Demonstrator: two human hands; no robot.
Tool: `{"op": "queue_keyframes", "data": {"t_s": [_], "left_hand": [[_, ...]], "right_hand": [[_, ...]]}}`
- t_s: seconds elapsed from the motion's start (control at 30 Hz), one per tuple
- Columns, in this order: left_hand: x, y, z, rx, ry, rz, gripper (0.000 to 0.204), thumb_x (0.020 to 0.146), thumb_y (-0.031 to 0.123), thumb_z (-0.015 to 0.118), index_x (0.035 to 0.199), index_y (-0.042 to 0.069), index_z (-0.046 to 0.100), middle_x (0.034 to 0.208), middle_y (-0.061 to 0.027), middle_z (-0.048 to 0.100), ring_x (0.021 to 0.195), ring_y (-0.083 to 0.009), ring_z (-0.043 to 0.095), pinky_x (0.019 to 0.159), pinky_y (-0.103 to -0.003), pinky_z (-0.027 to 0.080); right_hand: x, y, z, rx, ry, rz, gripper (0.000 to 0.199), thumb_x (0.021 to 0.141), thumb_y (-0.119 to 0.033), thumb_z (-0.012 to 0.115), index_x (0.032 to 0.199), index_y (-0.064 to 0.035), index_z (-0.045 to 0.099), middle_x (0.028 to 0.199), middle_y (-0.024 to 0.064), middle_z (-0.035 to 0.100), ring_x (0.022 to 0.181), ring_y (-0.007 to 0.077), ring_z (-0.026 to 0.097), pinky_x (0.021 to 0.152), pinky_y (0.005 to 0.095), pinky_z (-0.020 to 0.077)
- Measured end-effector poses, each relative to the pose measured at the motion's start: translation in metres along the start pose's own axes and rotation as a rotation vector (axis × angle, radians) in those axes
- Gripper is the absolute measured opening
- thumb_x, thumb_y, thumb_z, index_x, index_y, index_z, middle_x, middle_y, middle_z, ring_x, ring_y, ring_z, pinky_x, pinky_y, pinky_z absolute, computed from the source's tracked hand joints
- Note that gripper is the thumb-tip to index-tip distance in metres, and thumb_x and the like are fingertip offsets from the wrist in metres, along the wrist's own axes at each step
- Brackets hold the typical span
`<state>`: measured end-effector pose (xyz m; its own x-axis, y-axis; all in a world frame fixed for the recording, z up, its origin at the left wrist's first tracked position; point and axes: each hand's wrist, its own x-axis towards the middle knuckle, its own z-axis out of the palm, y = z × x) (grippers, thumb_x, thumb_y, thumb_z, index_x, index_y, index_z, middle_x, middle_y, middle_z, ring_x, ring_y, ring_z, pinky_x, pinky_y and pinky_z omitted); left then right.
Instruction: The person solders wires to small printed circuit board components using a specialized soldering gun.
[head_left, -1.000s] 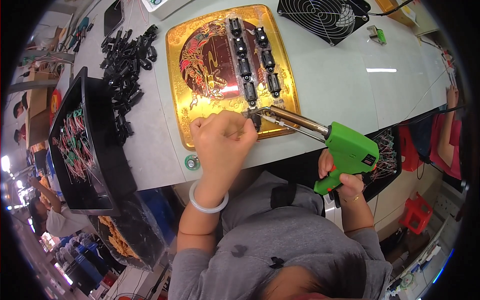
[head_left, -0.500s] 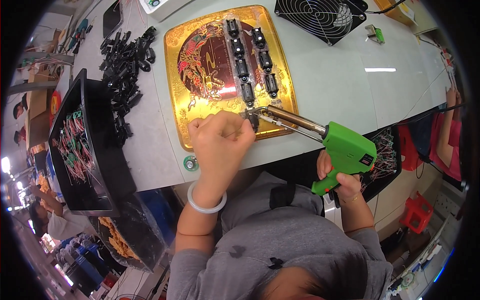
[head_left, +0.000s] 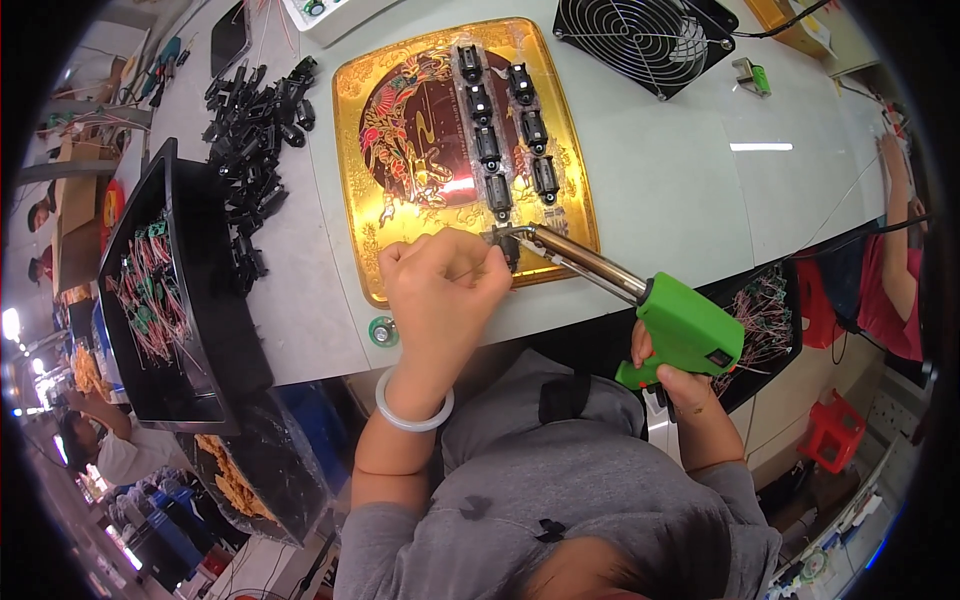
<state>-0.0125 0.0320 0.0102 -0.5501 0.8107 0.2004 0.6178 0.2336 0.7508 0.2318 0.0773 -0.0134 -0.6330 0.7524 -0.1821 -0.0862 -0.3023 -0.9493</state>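
Observation:
A green soldering gun [head_left: 690, 322] is gripped in my right hand [head_left: 686, 388], fingers wrapped round its handle. Its long metal barrel points left, with the bent tip at a small black plastic part [head_left: 511, 252] on the lower edge of a gold decorated tray [head_left: 362, 235]. Beside that part, my left hand [head_left: 445, 285] is closed in a pinch; what its fingers hold is hidden. Two rows of similar black parts [head_left: 498, 192] sit on clear tape strips up the tray. A small round green-rimmed speaker [head_left: 382, 331] lies by my left wrist.
Loose black parts [head_left: 250, 150] are heaped left of the tray. A black bin [head_left: 170, 180] holds wired green boards; another wired bunch [head_left: 765, 310] lies beyond my right hand. A black fan [head_left: 645, 40] stands at the back. Another person's arm [head_left: 895, 180] is at far right.
The soldering gun's body has dipped slightly toward me and left, its tip staying at the same black part. My left hand has barely moved. The whole view has shifted a little.

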Motion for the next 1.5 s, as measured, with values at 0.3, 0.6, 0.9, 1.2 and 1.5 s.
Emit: {"op": "queue_keyframes", "data": {"t_s": [0.3,0.6,0.9,1.2,1.5], "left_hand": [[0.000,0.000,0.000,-0.011,-0.006,-0.006,0.014,0.062,0.006,0.065,0.058,0.011,0.053,0.044,0.0045,0.042,0.045,-0.0108,0.041,0.064,-0.029,0.028],[0.000,0.000,0.001,-0.021,-0.005,-0.032,0.013,0.062,0.006,0.065,0.058,0.011,0.054,0.044,0.0048,0.043,0.045,-0.0103,0.042,0.065,-0.029,0.029],[-0.002,-0.001,0.002,-0.052,0.017,-0.056,0.011,0.062,0.007,0.066,0.060,0.011,0.056,0.045,0.0051,0.045,0.046,-0.0096,0.043,0.067,-0.028,0.029],[0.000,-0.001,0.002,-0.040,0.021,-0.051,0.011,0.062,0.007,0.066,0.061,0.011,0.056,0.045,0.0045,0.048,0.045,-0.0108,0.045,0.067,-0.028,0.030],[-0.001,-0.002,0.002,-0.021,0.018,-0.042,0.011,0.062,0.008,0.067,0.063,0.011,0.056,0.046,0.0042,0.050,0.046,-0.0107,0.046,0.067,-0.028,0.030]], "right_hand": [[0.006,-0.016,0.002,0.066,-0.018,-0.040,0.057,0.069,-0.046,0.061,0.094,0.0041,0.054,0.085,0.0162,0.054,0.066,0.0167,0.051,0.052,0.0245,0.0413],[0.007,-0.011,-0.003,0.156,-0.056,-0.025,0.060,0.069,-0.051,0.056,0.092,0.0040,0.053,0.080,0.0154,0.054,0.063,0.0183,0.051,0.048,0.0248,0.0424],[0.008,-0.010,0.002,0.154,-0.016,-0.068,0.053,0.072,-0.049,0.052,0.088,0.0013,0.051,0.077,0.0095,0.051,0.061,0.0181,0.047,0.050,0.0265,0.0401],[0.010,-0.007,0.004,0.146,0.007,-0.063,0.052,0.073,-0.050,0.052,0.083,0.0004,0.051,0.069,0.0102,0.049,0.060,0.0173,0.047,0.051,0.0255,0.0390],[0.011,-0.006,0.002,0.147,-0.006,-0.055,0.051,0.074,-0.050,0.051,0.081,-0.0002,0.051,0.066,0.0107,0.049,0.058,0.0169,0.047,0.050,0.0251,0.0378]]}}
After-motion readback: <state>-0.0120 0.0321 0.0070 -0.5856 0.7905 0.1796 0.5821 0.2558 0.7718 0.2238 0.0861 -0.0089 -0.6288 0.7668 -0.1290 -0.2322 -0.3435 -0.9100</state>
